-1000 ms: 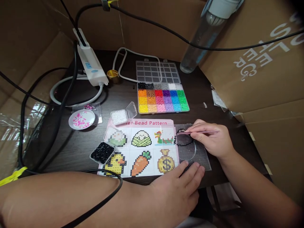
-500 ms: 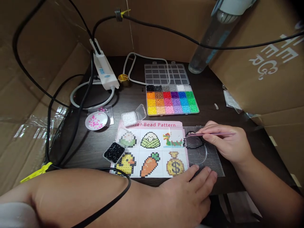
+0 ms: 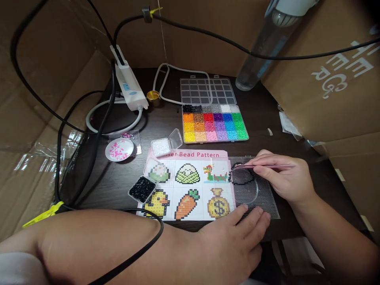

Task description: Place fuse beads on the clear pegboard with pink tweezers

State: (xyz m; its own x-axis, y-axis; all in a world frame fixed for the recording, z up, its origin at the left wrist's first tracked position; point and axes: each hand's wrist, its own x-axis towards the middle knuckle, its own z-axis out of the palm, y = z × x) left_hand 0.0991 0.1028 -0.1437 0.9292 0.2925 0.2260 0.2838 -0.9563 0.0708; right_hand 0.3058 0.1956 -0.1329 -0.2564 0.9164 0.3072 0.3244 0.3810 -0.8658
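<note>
Pink tweezers (image 3: 276,166) are pinched in my right hand (image 3: 283,174), their tips over the upper edge of a ring of black beads (image 3: 242,183). The ring lies on a clear pegboard (image 3: 265,198). Across the board's lower edge rests my left hand (image 3: 237,237), fingers spread and holding nothing. Left of the board is a pattern sheet (image 3: 190,155) with pixel pictures, including a carrot and a money bag. On its left side stand a small open box of black beads (image 3: 143,189) and one of white beads (image 3: 160,147).
Behind the sheet is a sorted box of coloured beads (image 3: 215,124) with its lid open. A white dish (image 3: 119,149) of pink beads, a gold cup (image 3: 153,98), a power strip (image 3: 130,87) and a clear bottle (image 3: 261,51) stand around. A black cable (image 3: 142,237) crosses my left forearm.
The view has shifted very slightly. Both hands and the tweezers stay in nearly the same place over the pegboard.
</note>
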